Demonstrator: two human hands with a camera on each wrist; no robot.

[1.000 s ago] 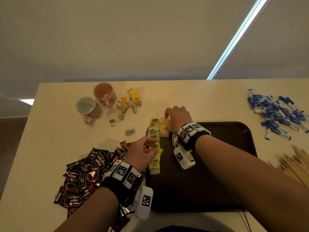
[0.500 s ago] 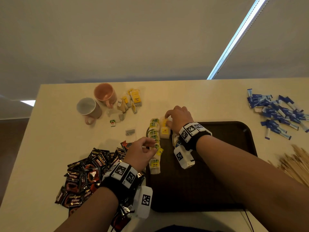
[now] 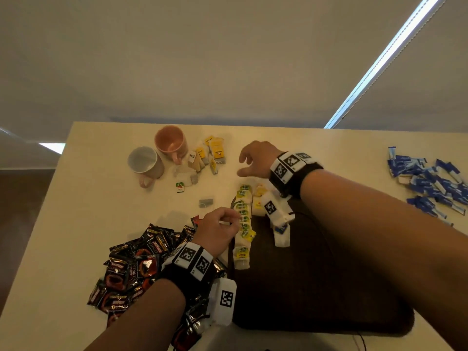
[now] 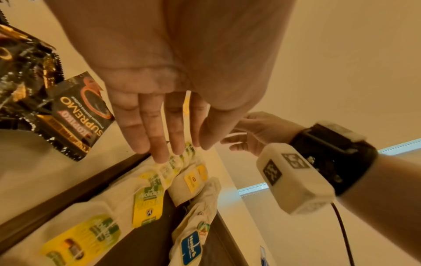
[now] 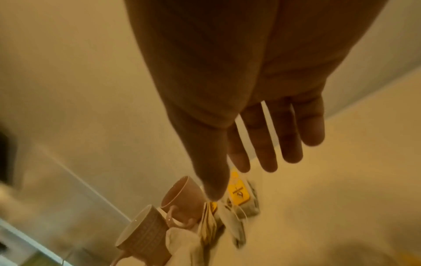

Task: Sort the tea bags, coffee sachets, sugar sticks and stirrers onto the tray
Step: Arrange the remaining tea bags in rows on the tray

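Your right hand (image 3: 255, 158) hangs above the table (image 3: 101, 198), fingers spread and empty, aimed at the loose tea bags (image 3: 211, 154) that lie just beside the pink mug (image 3: 171, 143) and the white mug (image 3: 144, 162). Your left hand (image 3: 217, 230) sits at the tray's (image 3: 316, 287) left edge with fingers extended over the tea row (image 3: 243, 224), touching or just above it; a thin pale strip shows between two of its fingers, though what it is cannot be told.

On the tray: one column of green-and-yellow tagged bags along the left rim, a few more bags beside it. Off the tray: the coffee sachets (image 3: 131, 269) heaped at the left, the sugar sticks (image 3: 430, 181) far right, the stirrers barely visible at the right edge. The sorting looks early, with only tea begun.

Risks from here: the loose bags crowd the mug handles, so a wide sweep of your right hand could knock a mug or drag a string and tag across the pile. Strings may tangle, lifting several bags at once. Your left hand, so close to the row, could skew it if it shifts. Your right wrist's camera unit (image 3: 274, 210) hangs low over the tray's bags and could brush them.
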